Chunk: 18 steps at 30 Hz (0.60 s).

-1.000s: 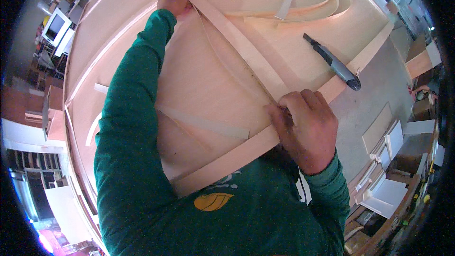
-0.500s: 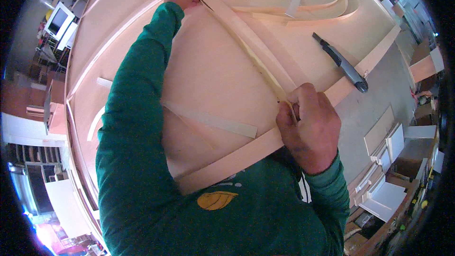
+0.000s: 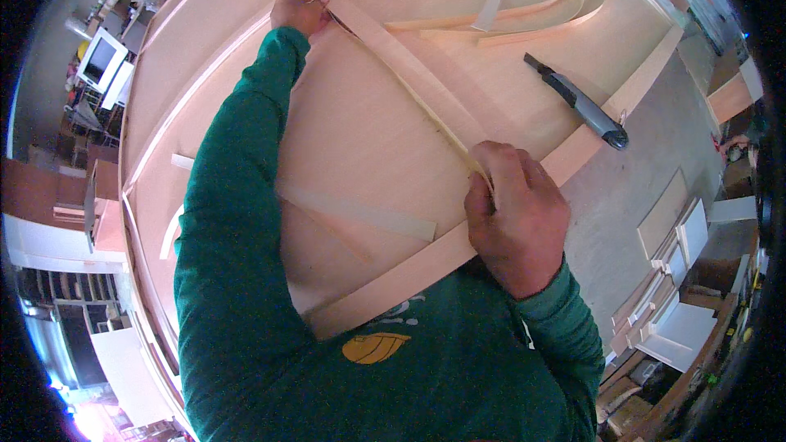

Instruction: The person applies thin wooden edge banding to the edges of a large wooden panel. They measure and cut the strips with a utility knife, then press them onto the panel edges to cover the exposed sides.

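Note:
A thin yellow tape (image 3: 427, 112), like a measuring tape, runs taut between my hands along a flat wooden strip (image 3: 409, 61). At the far end, my left hand (image 3: 300, 15) is closed in a pinch on the tape beside the strip's end. My right hand (image 3: 524, 217) is closed round the near end, close to the panel's front edge; its curled fingers hide what else may be in them. To the right, a grey and black utility knife (image 3: 577, 102) lies across the raised edge of the large pale wooden panel (image 3: 360, 131).
Thin curved strips (image 3: 565, 12) lie on the panel at the far right. A flat pale offcut (image 3: 385, 217) rests near my left forearm. A raised wooden edge (image 3: 401, 278) borders the panel in front of me. White boards (image 3: 675, 323) stand on the floor at the right.
Both hands and the panel appear slightly shifted left in the view. My grip on the tape looks the same, and the knife still lies on the edge.

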Each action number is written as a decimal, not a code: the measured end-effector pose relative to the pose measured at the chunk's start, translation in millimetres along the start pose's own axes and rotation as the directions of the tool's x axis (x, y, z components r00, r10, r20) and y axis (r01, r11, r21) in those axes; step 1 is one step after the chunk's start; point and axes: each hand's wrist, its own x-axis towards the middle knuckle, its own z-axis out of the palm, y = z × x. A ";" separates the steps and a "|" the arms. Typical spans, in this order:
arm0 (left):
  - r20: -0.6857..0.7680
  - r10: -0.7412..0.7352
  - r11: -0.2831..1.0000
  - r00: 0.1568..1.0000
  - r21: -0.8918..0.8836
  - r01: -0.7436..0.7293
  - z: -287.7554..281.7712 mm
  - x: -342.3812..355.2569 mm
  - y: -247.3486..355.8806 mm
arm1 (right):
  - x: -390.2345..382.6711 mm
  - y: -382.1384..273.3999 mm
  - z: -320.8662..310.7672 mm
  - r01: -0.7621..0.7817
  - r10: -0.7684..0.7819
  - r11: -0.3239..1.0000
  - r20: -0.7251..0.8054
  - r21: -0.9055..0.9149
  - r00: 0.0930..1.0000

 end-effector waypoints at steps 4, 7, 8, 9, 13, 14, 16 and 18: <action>-0.018 -0.079 0.996 0.997 0.025 0.080 -9.1 -19.1 21.6 | -2.6 -0.5 -2.8 0.006 -0.006 1.000 0.007 0.001 1.000; -0.100 -0.039 0.998 0.994 -0.049 0.034 -10.9 -11.0 7.4 | -2.1 -6.0 -7.2 0.014 -0.014 1.000 -0.001 -0.019 1.000; -0.137 0.024 1.000 0.990 0.007 -0.023 -10.9 -11.5 0.6 | -3.0 -6.3 -8.3 0.026 -0.026 0.999 -0.016 -0.020 1.000; -0.163 0.093 0.995 0.982 0.062 -0.084 -5.9 -18.1 2.0 | -2.7 -5.7 -8.2 0.031 -0.032 0.999 -0.035 -0.026 0.999; 0.034 0.004 0.987 0.999 -0.162 0.001 -11.5 -25.7 9.9 | -1.3 -3.1 -1.6 0.014 -0.012 1.000 -0.091 0.022 0.996; 0.055 0.015 0.982 0.998 -0.190 -0.004 -12.3 -26.7 8.1 | -1.5 -3.5 -0.9 0.004 -0.002 1.000 -0.080 0.024 0.997; 0.091 0.036 0.971 0.995 -0.240 -0.013 -18.2 -30.2 1.6 | -1.4 -4.8 -0.6 -0.005 0.008 0.999 -0.074 0.034 0.997; 0.283 0.162 0.970 0.945 -0.223 -0.099 -32.5 -37.4 2.2 | -0.8 -5.2 -1.1 -0.012 0.016 0.999 -0.089 0.038 0.996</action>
